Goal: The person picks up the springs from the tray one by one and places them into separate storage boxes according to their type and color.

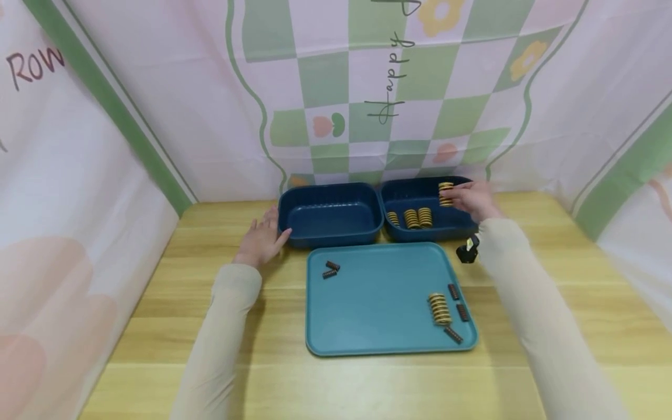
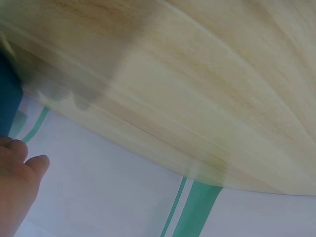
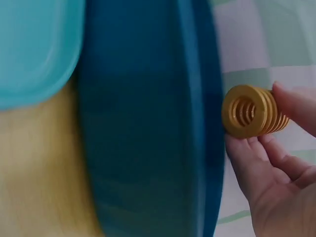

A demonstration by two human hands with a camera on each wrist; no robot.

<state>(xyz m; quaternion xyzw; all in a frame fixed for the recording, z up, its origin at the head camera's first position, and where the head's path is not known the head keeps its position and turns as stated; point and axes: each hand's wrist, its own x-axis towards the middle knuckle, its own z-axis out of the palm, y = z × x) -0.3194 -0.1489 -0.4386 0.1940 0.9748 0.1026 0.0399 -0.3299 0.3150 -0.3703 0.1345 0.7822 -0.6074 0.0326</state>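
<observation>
My right hand (image 1: 475, 199) pinches a yellow coil spring (image 3: 249, 111) between thumb and fingers, over the right blue bin (image 1: 446, 233). In the right wrist view the spring's round end faces the camera. Three more yellow springs (image 1: 412, 219) stand in the left part of that bin. At the left end of the other blue bin (image 1: 331, 240), my left hand (image 1: 259, 238) rests with its fingers extended and its thumb near the front corner. Only part of the left hand (image 2: 19, 173) shows in the left wrist view, beside the blue wall.
A teal tray (image 1: 378, 303) lies in front of the bins. Another yellow spring (image 1: 440, 309) and three small dark springs (image 1: 462, 312) are on its right side; two dark springs (image 1: 329, 273) lie at its upper left. A patterned curtain (image 1: 367, 87) hangs behind the wooden table (image 1: 388, 385).
</observation>
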